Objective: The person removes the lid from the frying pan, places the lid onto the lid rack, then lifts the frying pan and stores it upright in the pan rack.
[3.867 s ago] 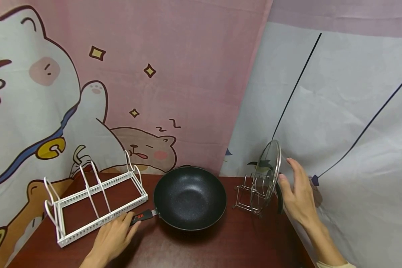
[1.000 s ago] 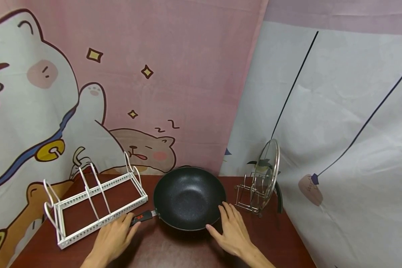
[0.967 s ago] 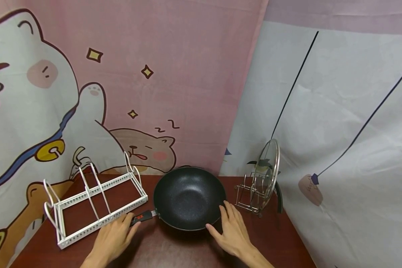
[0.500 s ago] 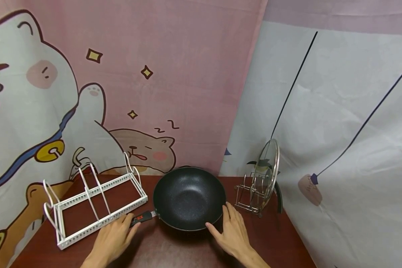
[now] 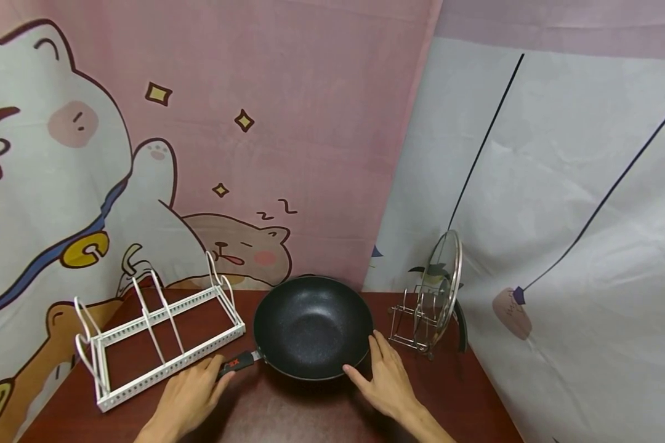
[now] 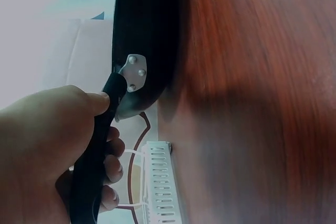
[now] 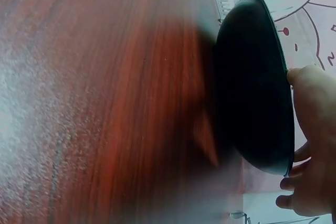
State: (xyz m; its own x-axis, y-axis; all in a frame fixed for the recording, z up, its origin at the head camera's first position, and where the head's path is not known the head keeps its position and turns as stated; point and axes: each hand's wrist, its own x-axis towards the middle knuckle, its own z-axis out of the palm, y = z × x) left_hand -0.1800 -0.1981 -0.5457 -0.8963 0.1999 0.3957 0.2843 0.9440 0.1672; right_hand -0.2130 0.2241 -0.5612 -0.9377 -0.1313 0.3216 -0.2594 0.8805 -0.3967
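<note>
A black wok point(image 5: 313, 329) sits on the table, its handle pointing toward the front left. My left hand point(image 5: 191, 394) grips that handle; in the left wrist view the fingers point(image 6: 113, 169) curl round it and the thumb lies along it. At the wok's right side, my right hand point(image 5: 386, 378) has its fingertips and thumb at the rim, fingers spread and fairly straight. The right wrist view has the thumb touching the edge of the wok point(image 7: 254, 87), with the other fingers near the rim.
A white rack point(image 5: 172, 363) with upright dividers stands left of the wok, close to my left hand. On the right, a wire stand point(image 5: 404, 338) holds a glass lid point(image 5: 449, 289) upright. A printed curtain point(image 5: 321, 154) hangs behind the reddish-brown table point(image 5: 288, 418).
My right hand has moved left from beside the glass lid to the wok's rim, where it has stayed for the last second. The left hand keeps its grip on the handle.
</note>
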